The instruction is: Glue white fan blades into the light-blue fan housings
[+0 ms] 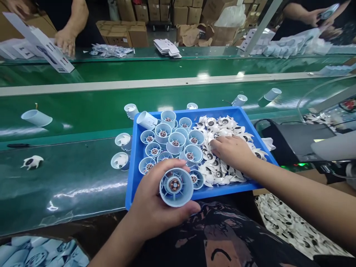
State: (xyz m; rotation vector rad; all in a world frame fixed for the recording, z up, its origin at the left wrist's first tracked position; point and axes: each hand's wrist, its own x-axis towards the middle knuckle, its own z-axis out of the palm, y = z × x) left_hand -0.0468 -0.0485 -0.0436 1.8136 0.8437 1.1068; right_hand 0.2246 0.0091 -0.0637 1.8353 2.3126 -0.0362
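My left hand (pixel 155 200) is wrapped round a light blue fan housing (pixel 164 196), its open end facing me with a copper-coloured motor core inside. On the right, my right hand (pixel 230 148) reaches into a pile of white fan impellers (pixel 219 172), fingers bent together on one of them; the fingertips are partly hidden. Both hands are over a blue tray (pixel 130 185). Its left half holds several more housings (pixel 175 142) with motor cores, mostly upright, with one lying tilted at the back corner. The impellers fill its right half.
Housings with white impellers inside (pixel 121 160) stand left of the tray. More housings (pixel 37 118) lie on the green conveyor (pixel 91 111). A loose impeller (pixel 32 162) sits far left. A dark device (pixel 283 141) is at right. Two co-workers' hands (pixel 66 40) show across the line.
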